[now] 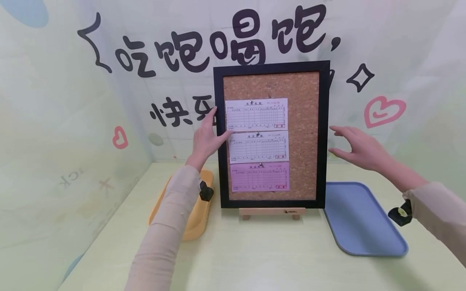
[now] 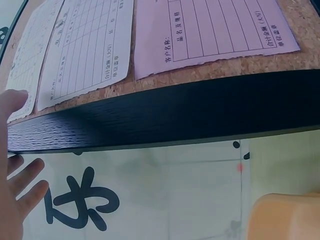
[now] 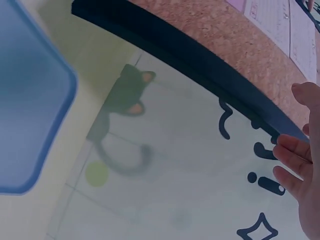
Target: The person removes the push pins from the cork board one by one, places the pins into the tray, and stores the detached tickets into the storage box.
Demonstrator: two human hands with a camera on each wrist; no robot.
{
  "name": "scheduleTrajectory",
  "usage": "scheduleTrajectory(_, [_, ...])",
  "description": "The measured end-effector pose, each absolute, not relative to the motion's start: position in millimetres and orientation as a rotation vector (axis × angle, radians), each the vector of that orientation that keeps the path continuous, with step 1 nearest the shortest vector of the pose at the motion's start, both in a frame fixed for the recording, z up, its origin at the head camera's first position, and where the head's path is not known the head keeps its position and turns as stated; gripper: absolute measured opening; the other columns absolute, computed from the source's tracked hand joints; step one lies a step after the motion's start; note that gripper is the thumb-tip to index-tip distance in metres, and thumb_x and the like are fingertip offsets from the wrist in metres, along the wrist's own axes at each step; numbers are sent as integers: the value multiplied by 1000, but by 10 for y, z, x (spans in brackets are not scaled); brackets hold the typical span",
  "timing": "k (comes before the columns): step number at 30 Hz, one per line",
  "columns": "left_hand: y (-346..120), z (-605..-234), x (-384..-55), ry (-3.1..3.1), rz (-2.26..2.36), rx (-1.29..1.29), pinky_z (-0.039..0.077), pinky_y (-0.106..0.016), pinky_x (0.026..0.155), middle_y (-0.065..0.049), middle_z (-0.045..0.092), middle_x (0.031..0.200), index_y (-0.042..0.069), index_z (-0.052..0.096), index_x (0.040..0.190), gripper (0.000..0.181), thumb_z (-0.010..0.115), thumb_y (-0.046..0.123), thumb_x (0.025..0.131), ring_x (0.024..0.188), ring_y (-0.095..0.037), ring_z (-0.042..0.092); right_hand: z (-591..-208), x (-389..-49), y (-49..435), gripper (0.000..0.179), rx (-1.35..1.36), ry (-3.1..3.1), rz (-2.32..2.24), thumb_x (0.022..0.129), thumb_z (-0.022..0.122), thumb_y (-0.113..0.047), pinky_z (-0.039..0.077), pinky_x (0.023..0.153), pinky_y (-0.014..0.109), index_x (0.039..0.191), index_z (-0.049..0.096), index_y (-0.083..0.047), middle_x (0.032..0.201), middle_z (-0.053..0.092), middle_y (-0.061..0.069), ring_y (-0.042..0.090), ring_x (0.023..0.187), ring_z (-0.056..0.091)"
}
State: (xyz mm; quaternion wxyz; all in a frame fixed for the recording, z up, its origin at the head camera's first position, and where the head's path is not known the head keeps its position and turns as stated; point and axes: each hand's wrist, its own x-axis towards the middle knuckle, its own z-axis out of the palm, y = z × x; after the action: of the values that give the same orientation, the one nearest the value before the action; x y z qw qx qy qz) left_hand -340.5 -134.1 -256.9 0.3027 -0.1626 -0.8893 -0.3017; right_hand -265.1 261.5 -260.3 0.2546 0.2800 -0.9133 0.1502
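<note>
A black-framed corkboard (image 1: 303,141) stands on a small wooden easel (image 1: 271,211). Two white form slips (image 1: 256,115) and a pink form slip (image 1: 260,178) hang in a column on it, each under a pushpin (image 1: 257,133). At the board's left edge is my left hand (image 1: 207,137), its thumb over the front by the slips and its fingers loosely spread along the side. My right hand (image 1: 360,147) hovers just off the right edge, thumb and fingers apart, holding nothing.
An orange tray (image 1: 199,214) lies on the table (image 1: 255,254) at the left, partly hidden behind my left sleeve. On the right, a blue tray (image 1: 364,222) lies beside the board. A printed wall sheet (image 1: 174,85) hangs close behind.
</note>
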Motion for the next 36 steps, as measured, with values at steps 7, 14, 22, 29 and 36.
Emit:
scheduleTrajectory(7, [-1305,-2590,-3469,-2328,-772,-406,47,-37,82,-10,39,139,6,27,141,81,68,35,77,104,-25,56,-2491,-2692,2435,56,805,-2432,384,74,73,-12,47,75,48,123,50,3,104,60,22,34,96,55])
scheduleTrajectory(14, [-1250,-2575,-3476,-2317,-761,-361,47,-40,81,-12,37,141,6,26,142,82,67,36,78,104,-30,54,-2369,-2789,2216,50,848,-2394,420,74,73,-10,47,78,47,117,53,5,103,60,21,31,94,55])
scheduleTrajectory(22, [-1194,-2604,-3482,-2263,-872,-346,39,-36,97,-11,36,141,5,28,140,78,69,29,78,121,-26,44,-2184,-2922,2090,49,848,-2421,482,77,70,-8,46,79,45,120,50,6,101,58,20,30,92,53])
scheduleTrajectory(29, [-1170,-2615,-3479,-2250,-883,-313,36,-35,100,-10,35,142,6,29,140,79,70,27,77,125,-25,40,-2059,-3028,1926,42,836,-2398,514,80,67,-9,46,75,41,117,53,5,97,58,17,26,85,53])
scheduleTrajectory(36, [-1158,-2617,-3493,-2250,-879,-310,35,-34,101,-10,36,142,5,29,140,79,70,27,77,126,-24,38,-2023,-3108,1733,38,863,-2399,581,83,64,-10,45,77,40,117,54,5,98,58,16,26,89,52])
